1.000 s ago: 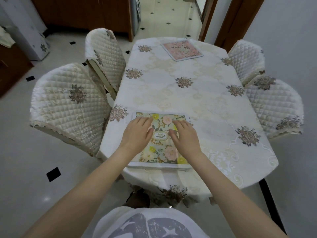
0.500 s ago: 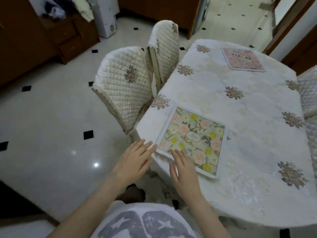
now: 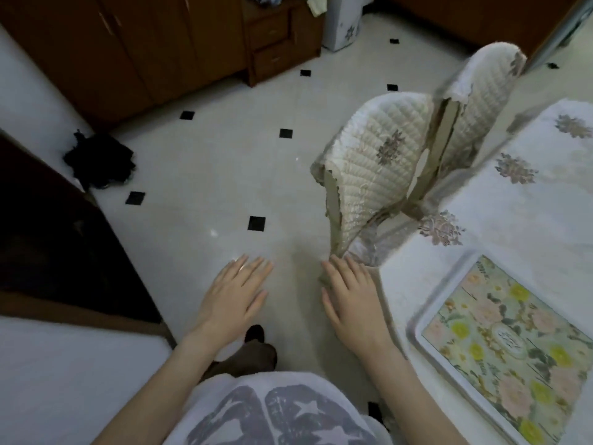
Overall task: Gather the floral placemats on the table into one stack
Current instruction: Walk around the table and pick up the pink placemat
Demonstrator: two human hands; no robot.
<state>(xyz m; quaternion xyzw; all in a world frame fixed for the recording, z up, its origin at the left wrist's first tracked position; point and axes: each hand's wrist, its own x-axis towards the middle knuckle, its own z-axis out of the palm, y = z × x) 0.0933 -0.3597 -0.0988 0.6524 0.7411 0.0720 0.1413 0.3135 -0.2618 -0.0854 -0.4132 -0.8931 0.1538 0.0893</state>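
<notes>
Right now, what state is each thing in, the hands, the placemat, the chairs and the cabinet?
Left hand: open, flat, empty, over the floor.
Right hand: open, empty, beside the table edge.
Placemat: flat on the table, untouched.
Near chair: covered, pushed against the table.
Far chair: covered, also pushed in.
Cabinet: doors shut.

The floral placemat runs off the frame's right edge.
</notes>
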